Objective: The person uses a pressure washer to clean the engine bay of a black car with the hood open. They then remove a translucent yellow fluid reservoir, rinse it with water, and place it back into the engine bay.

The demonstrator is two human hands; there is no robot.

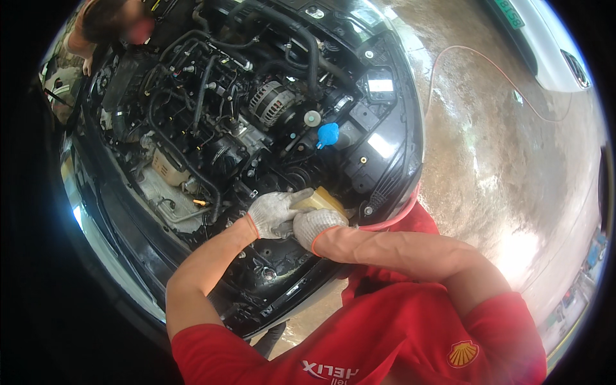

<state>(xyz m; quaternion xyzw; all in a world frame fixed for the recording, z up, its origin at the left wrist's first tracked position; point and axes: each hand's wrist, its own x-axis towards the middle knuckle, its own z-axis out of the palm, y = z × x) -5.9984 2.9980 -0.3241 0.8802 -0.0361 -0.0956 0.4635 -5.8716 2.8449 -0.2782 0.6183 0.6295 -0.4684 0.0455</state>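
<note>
Both my hands wear white knit gloves with orange cuffs and work low over the near side of a car's engine bay (212,122). My left hand (271,213) has its fingers apart, the forefinger stretched toward a translucent yellowish container (322,200). Close beside it, my right hand (317,228) is closed just in front of that container. What its curled fingers hold is hidden. A reddish hose (401,215) runs along the car's edge and disappears near my right wrist. Beyond my hands stands a blue cap (328,134).
A ribbed metal alternator (273,102) and black hoses (311,51) fill the bay. Another person (119,25) leans in at the far left. A white car (552,45) stands at the upper right, with a thin hose (500,69) on the wet floor.
</note>
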